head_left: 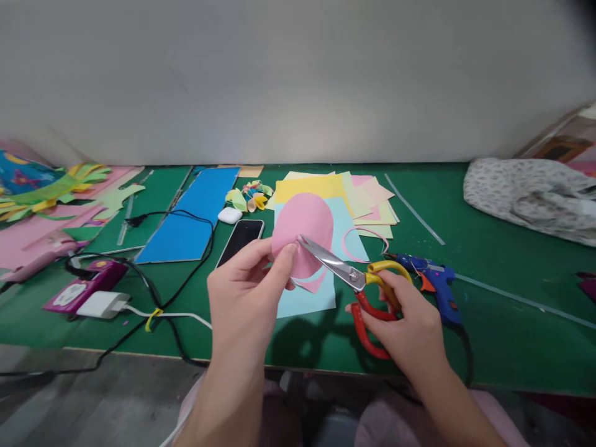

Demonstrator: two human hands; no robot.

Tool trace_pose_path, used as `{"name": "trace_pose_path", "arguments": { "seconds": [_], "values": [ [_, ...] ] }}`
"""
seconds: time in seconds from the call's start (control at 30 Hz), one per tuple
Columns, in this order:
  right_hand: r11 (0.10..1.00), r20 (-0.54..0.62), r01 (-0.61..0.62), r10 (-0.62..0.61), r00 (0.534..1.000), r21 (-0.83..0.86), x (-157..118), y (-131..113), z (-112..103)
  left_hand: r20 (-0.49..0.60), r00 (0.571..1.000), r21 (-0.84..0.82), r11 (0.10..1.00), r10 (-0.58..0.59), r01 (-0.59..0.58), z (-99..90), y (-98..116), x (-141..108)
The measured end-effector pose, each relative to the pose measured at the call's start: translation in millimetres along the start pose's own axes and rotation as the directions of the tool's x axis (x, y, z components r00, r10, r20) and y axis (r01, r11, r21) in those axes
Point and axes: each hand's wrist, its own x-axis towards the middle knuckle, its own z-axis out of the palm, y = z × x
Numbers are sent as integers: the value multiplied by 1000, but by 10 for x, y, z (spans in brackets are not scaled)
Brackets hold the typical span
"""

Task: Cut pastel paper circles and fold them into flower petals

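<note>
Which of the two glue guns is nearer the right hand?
The blue glue gun with the orange trigger, just beyond the right hand. The other, a pink glue gun, lies at the far left.

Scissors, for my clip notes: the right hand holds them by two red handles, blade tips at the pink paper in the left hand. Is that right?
Not quite: the head view shows one red handle and one yellow handle. The right hand does hold the scissors, blade tips at the pink paper in the left hand.
</note>
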Motion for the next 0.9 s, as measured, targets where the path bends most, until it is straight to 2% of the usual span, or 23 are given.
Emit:
{"name": "trace_pose_path", "arguments": {
  "seconds": [0.2,0.63,0.77,0.9],
  "values": [
    [999,8,-18,17,1000,29,1,-25,0,14,1000,-22,1000,-20,21,-9,-16,0],
    [998,8,-39,39,999,43,-19,-45,-11,24,998,21,998,60,-60,3,-19,-9],
    [986,35,-111,108,994,122,-38,-59,2,11,1000,6,1000,28,-28,-13,-27,-6],
    [934,49,-239,235,971,265,-34,-69,-19,11,1000,-40,999,-3,3,-37,-42,3]
  ]
}}
